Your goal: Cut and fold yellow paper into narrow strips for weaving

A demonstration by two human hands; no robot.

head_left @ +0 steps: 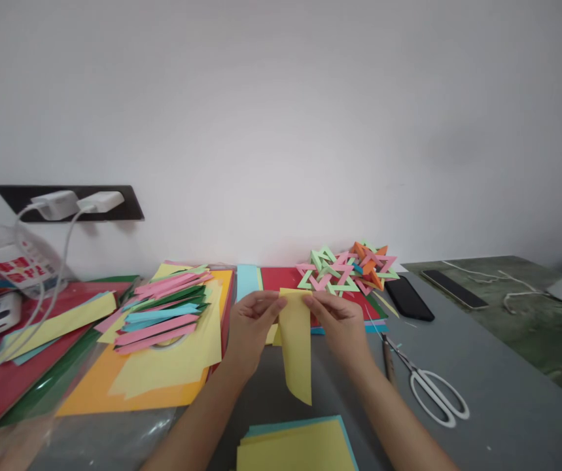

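Note:
A strip of yellow paper (298, 353) hangs upright between my hands over the grey table. My left hand (255, 327) pinches its upper left corner between thumb and fingers. At the upper right corner my right hand (342, 324) has the same kind of pinch. The lower end of the strip hangs loose and curls slightly. Below it, near my body, lies a stack of yellow and blue paper sheets (298, 448). Behind my hands sit folded paper star ornaments (327, 271) in green, pink and orange, on red sheets.
White-handled scissors (438, 396) and a dark pen-like tool (388, 360) lie right of my right forearm. A black phone (409, 299) is farther back. To the left are coloured paper strips (167, 307) on yellow and orange sheets, a plastic bottle (10, 252) and charging cables (65, 255).

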